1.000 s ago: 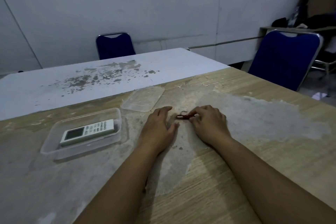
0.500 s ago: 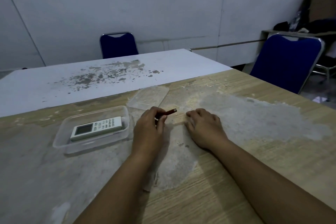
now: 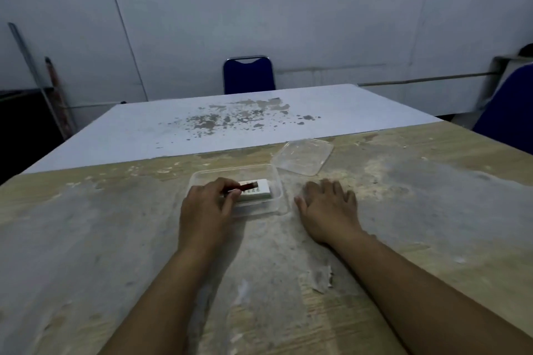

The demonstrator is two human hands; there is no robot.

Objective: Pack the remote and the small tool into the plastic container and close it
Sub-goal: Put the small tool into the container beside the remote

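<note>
A clear plastic container (image 3: 277, 181) sits on the worn wooden table, with a white remote (image 3: 261, 191) lying inside it. My left hand (image 3: 208, 204) is over the container's left end and pinches a small reddish-brown tool (image 3: 247, 186), whose tip reaches across the remote. The hand hides the left part of the remote and the container. My right hand (image 3: 327, 207) rests flat on the table just right of the container, fingers spread, holding nothing. The clear lid (image 3: 303, 156) lies on the table behind and to the right of the container.
A white table (image 3: 202, 127) with a stained patch adjoins the wooden table (image 3: 115, 239) at the back. A blue chair (image 3: 248, 75) stands behind it, and another blue chair (image 3: 510, 118) is at the right edge. Poles lean on the wall at far left.
My left hand has taken the small tool from my right hand and carried it left over the container and remote. My right hand now lies flat. The view has turned left.
</note>
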